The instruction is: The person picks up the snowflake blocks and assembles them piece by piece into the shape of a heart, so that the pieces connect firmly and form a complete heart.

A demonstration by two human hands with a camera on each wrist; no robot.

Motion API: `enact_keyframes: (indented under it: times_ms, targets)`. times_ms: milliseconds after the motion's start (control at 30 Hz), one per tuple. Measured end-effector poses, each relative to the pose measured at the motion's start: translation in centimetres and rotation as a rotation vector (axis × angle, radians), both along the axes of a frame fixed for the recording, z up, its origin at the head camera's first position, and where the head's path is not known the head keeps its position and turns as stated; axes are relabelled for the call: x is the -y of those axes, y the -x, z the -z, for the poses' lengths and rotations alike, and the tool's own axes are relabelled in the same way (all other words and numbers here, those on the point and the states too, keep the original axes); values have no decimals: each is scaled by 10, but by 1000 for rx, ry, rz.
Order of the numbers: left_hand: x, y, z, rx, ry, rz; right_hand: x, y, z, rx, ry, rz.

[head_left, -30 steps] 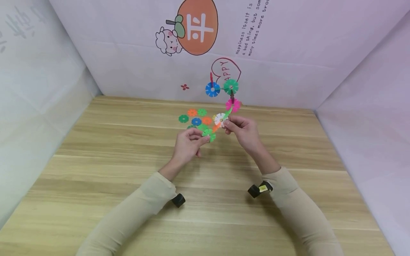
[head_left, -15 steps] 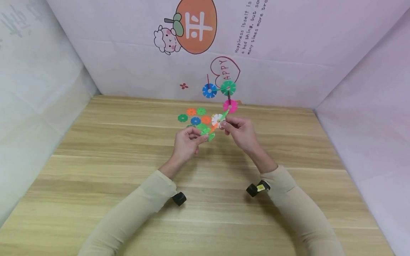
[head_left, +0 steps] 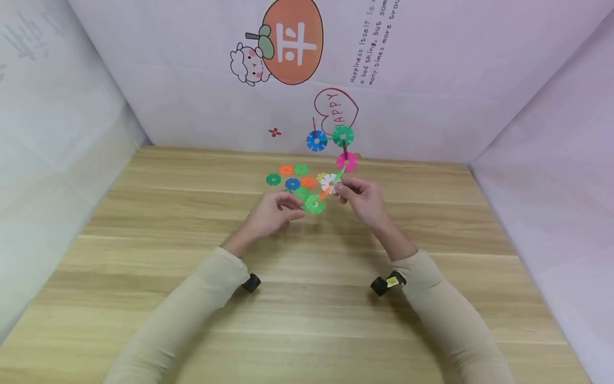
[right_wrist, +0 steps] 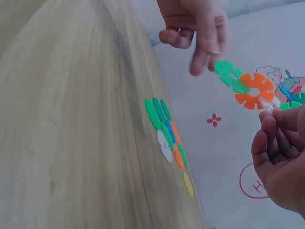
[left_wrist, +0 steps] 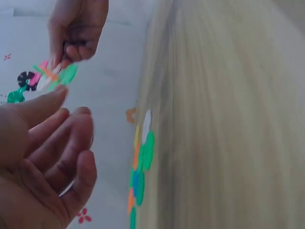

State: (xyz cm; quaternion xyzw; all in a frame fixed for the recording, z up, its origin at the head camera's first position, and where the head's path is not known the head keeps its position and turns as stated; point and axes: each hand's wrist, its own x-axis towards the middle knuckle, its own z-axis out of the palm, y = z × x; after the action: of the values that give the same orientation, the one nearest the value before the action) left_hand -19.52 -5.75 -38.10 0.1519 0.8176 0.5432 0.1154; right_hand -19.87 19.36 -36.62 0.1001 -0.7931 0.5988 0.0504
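My right hand (head_left: 366,202) pinches a white slotted disc (head_left: 328,182) in a chain of interlocking plastic snowflake discs. From there the chain runs up through a bright green disc, a pink disc (head_left: 346,161), a dark disc and a darker green disc (head_left: 342,136) to a blue disc (head_left: 316,141) and a thin red one. On the other side an orange disc (right_wrist: 255,91) carries a light green end disc (head_left: 314,204). Loosely bent and holding nothing, the fingers of my left hand (head_left: 268,216) are right at that end disc's edge.
Several loose discs lie on the wooden table (head_left: 307,320) beyond my left hand, among them a blue disc (head_left: 292,184), an orange disc (head_left: 286,169) and a yellow disc (right_wrist: 188,184). A printed white backdrop (head_left: 192,96) rises behind the table, with white walls on both sides.
My left hand has let go of the light green end disc and drawn slightly left. That disc tilted, then turned its face back up. The right hand keeps its pinch on the white disc.
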Motion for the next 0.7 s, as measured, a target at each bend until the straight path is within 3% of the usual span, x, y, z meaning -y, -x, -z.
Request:
enact_keyframes:
  times_ms: [167, 333, 500, 700]
  targets:
    - [15, 8, -7, -197, 345, -11, -12, 2, -3, 35, -43, 14]
    - [19, 20, -9, -271, 565, 17, -20, 3, -7, 60, -66, 8]
    - [10, 32, -3, -258, 695, 105, -25, 3, -7, 63, -67, -8]
    - [-7, 42, 4, -265, 740, 181, -27, 3, -6, 43, -83, -12]
